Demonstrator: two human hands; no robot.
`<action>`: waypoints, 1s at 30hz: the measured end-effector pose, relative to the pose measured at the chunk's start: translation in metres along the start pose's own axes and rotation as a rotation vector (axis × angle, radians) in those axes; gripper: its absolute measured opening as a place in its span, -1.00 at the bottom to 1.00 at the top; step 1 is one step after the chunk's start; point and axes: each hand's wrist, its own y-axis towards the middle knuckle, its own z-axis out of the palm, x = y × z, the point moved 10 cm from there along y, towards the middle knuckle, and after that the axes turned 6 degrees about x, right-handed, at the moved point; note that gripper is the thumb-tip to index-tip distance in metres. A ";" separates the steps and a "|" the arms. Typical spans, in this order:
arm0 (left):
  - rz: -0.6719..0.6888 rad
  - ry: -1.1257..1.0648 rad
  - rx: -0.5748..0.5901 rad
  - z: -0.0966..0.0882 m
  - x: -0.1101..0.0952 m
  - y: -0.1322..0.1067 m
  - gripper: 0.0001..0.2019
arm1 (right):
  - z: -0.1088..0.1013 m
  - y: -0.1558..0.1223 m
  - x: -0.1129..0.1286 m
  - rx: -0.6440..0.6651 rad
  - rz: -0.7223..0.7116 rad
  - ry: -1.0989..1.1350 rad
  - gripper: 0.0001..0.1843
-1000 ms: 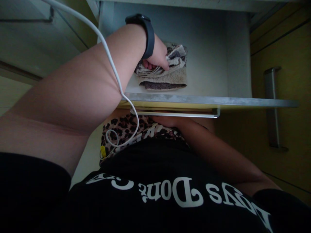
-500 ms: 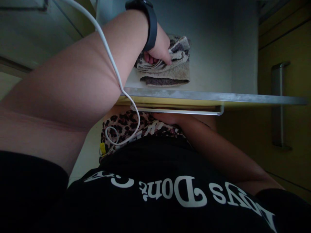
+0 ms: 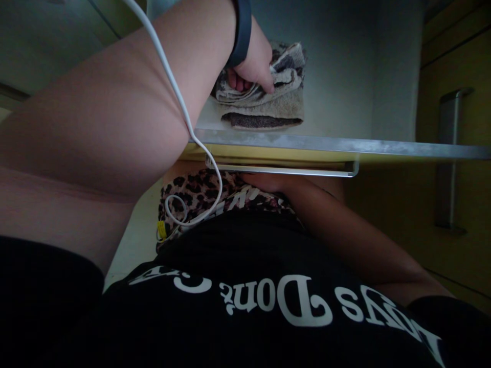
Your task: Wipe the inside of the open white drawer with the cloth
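Inside the open drawer (image 3: 337, 92), a folded brown and beige towel (image 3: 268, 110) lies near the front wall. My left hand (image 3: 255, 61), with a dark watch band (image 3: 241, 36) at the wrist, reaches over that wall and presses into the towel. Its fingers are curled and closed on the cloth, with the thumb side over the top fold. Below the drawer's handle (image 3: 284, 171), my right hand (image 3: 266, 181) rests on leopard-print shorts (image 3: 187, 186) at my lap. Its fingers are mostly hidden by the handle and drawer front.
A white cable (image 3: 172, 82) hangs across my left forearm and loops over the shorts. The drawer's metal-edged front (image 3: 326, 144) stands between my body and the towel. To the right is a yellowish cabinet front with a vertical metal handle (image 3: 448, 158).
The view has shifted slightly, so the drawer and towel sit a little higher in the picture. My left hand stays on the towel, and my right hand stays at my lap.
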 end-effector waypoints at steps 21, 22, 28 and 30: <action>-0.043 0.011 -0.006 0.001 -0.001 -0.003 -0.40 | 0.010 0.004 -0.010 0.057 0.128 0.022 -0.37; -0.044 0.004 -0.006 0.001 -0.001 -0.003 -0.40 | 0.011 0.004 -0.011 0.058 0.123 0.026 -0.37; -0.044 -0.048 0.002 0.005 -0.001 -0.004 -0.38 | 0.010 0.005 -0.011 0.041 0.103 0.008 -0.40; -0.041 -0.065 0.008 0.006 -0.001 -0.004 -0.39 | 0.009 0.005 -0.011 0.031 0.089 0.008 -0.39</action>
